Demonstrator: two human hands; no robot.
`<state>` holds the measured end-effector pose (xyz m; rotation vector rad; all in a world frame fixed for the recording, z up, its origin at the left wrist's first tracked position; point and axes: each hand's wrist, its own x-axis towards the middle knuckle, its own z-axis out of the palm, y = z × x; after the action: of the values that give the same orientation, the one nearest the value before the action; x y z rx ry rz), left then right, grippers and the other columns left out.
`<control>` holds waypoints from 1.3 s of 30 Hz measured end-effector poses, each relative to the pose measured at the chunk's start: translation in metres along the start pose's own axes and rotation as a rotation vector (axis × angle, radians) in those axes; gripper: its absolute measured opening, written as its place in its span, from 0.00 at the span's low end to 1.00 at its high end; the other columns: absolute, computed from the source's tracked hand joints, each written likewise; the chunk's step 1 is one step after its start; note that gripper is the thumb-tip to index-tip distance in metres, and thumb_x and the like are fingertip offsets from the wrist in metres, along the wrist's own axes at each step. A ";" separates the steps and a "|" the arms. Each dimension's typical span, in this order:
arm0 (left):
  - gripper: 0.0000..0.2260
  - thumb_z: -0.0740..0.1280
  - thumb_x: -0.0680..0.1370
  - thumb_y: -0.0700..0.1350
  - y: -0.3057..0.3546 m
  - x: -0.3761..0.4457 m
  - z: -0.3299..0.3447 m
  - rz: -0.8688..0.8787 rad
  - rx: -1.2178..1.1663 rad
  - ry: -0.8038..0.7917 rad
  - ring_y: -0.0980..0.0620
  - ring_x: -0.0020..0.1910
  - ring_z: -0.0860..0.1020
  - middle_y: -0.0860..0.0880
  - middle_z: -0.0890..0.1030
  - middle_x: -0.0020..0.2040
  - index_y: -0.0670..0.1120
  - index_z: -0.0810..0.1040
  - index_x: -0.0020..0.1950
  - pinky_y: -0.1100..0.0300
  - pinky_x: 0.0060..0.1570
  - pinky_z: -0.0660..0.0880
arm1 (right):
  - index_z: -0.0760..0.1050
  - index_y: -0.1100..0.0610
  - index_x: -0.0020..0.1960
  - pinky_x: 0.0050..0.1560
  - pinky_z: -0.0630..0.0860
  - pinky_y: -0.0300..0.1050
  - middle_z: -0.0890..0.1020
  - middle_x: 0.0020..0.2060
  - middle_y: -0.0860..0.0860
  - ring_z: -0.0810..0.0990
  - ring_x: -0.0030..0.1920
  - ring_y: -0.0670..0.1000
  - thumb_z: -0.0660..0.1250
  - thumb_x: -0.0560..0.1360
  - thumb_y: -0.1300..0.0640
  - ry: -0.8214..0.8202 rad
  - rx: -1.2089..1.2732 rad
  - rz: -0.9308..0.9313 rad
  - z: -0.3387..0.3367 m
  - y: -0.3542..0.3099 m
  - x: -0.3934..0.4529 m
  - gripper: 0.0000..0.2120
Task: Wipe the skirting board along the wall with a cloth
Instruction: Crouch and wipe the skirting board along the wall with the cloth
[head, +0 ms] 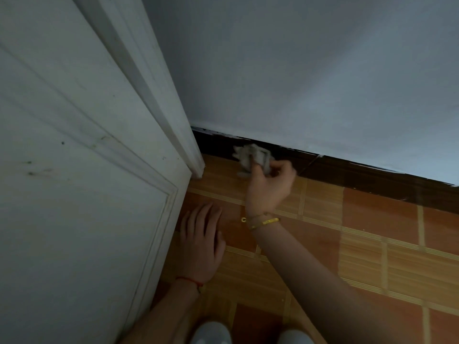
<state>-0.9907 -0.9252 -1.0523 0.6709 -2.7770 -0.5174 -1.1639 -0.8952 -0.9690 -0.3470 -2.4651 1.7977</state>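
A dark brown skirting board (pixel 360 177) runs along the foot of the pale wall (pixel 298 70), slanting down to the right. My right hand (pixel 269 184) is shut on a crumpled grey-white cloth (pixel 252 156) and presses it against the board near its left end, close to the door frame. Gold bracelets circle that wrist. My left hand (pixel 202 240) lies flat on the floor with fingers spread, beside the door, holding nothing; a red thread is tied round its wrist.
A white panelled door (pixel 74 170) and its frame (pixel 173 108) fill the left side. The floor (pixel 372 256) is orange and tan tile. My knees in pale fabric (pixel 211 333) show at the bottom edge.
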 end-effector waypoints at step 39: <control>0.22 0.58 0.79 0.47 0.000 0.000 -0.004 -0.022 -0.018 -0.056 0.42 0.71 0.69 0.43 0.71 0.72 0.44 0.72 0.72 0.38 0.71 0.65 | 0.75 0.55 0.49 0.47 0.79 0.45 0.74 0.51 0.54 0.78 0.48 0.52 0.74 0.66 0.64 0.050 0.033 -0.199 -0.024 0.007 0.014 0.14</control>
<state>-0.9892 -0.9260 -1.0490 0.6935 -2.8161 -0.5737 -1.1720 -0.8679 -0.9690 -0.1366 -2.3397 1.7249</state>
